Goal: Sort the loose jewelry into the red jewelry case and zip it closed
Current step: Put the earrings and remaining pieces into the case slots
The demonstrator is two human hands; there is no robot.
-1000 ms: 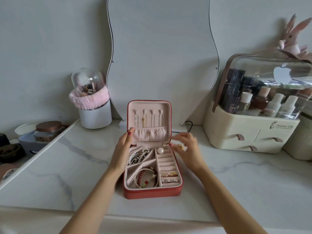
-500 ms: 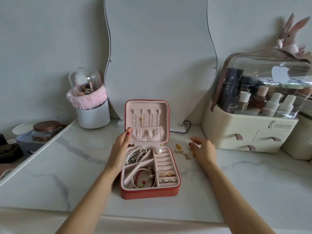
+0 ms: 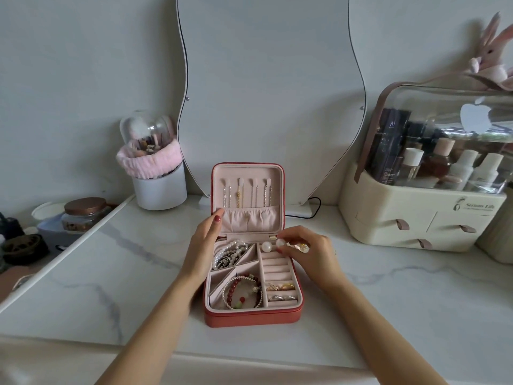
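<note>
The red jewelry case (image 3: 253, 315) lies open mid-counter (image 3: 111, 273), lid upright at its far side. The left hand (image 3: 202, 245) rests flat against the lid's left edge. The right hand (image 3: 311, 252) pinches a pearl earring (image 3: 281, 242) over the case's far-right corner, a gold piece (image 3: 301, 247) half-hidden under its fingers.

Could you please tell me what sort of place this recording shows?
Most likely a bedroom vanity or dressing table: a wavy-edged mirror leans against the wall, a clear-lidded cosmetics organizer holds skincare bottles, and a white makeup brush holder sits on the marble-look countertop.

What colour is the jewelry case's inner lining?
Pale pink lining inside the red jewelry case; head view.
</note>
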